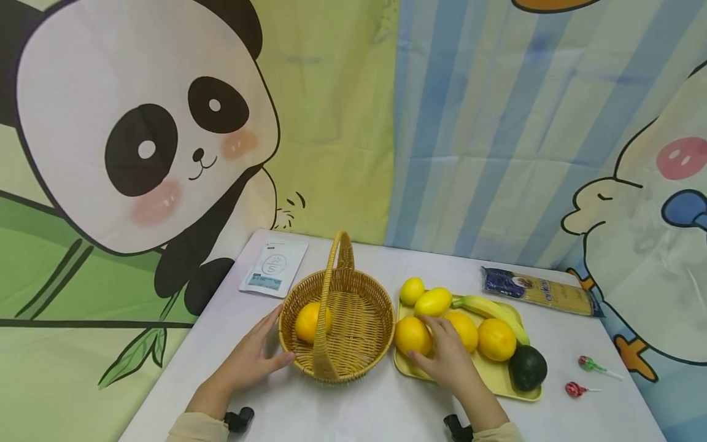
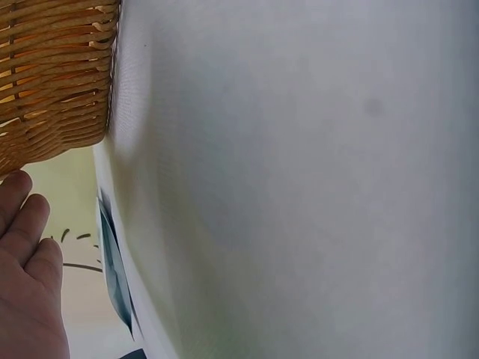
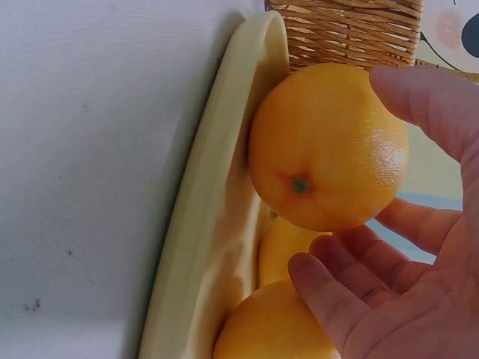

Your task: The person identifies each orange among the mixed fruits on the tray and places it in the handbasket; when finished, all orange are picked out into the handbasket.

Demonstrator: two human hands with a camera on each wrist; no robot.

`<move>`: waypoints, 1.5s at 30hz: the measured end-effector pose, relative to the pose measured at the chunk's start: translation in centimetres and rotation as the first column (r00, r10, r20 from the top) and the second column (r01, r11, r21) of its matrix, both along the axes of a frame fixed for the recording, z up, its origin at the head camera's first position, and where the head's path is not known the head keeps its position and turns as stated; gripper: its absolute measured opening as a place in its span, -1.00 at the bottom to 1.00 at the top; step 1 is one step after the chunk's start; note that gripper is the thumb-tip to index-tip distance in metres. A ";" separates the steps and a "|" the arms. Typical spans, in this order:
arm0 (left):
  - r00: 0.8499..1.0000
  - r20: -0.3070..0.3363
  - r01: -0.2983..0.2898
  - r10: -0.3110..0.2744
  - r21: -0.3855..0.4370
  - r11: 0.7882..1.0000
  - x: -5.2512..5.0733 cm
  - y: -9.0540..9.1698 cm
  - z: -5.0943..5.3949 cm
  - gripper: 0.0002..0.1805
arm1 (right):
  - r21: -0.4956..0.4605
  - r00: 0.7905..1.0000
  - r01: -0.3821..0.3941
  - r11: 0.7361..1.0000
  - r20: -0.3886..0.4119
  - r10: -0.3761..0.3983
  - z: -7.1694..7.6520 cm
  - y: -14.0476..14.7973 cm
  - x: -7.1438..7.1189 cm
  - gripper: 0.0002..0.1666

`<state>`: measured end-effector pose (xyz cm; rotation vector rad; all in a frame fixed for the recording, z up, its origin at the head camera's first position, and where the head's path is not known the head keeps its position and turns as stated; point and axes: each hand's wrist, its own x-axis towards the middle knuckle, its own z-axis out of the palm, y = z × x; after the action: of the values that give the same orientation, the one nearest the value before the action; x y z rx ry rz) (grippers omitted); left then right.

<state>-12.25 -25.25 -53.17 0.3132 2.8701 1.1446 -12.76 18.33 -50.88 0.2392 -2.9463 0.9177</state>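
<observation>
1 orange in: basket orange sits inside the wicker basket at its 9 o'clock, partly behind the handle; that bit looks done.
In R hand: held orange, at the 9 o'clock of the yellow tray, next to basket; not in yet. Can't tell if it's lifted.
Left on tray: 2 loose oranges at centre & 3 o'clock, 2 lemons approx 10, banana approx 1, avocado approx 4.
Stage: prob. early, judging by 1 in vs 7 out; unclear if all 7 belong in basket.
R fingers: thumb & fingers round held orange on opp. sides; firmness unclear.
L hand: at basket's 8 o'clock, against outer wall; thumb well apart from fingers, not clamped on anything.
Orange's look: round, glossy, deep yellow-orange, w/ small green stem mark facing R wrist cam; no dents visible.
</observation>
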 end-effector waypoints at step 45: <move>1.000 0.010 -0.005 0.005 0.011 1.000 0.2 0.1 0.2 0.23 | 0.006 0.998 0.030 1.000 0.052 -0.030 -0.2 -0.6 0.1 0.04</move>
<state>-12.07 -25.13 -52.98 0.3003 2.8584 1.1597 -12.70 17.77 -51.09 0.1733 -2.9910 0.9269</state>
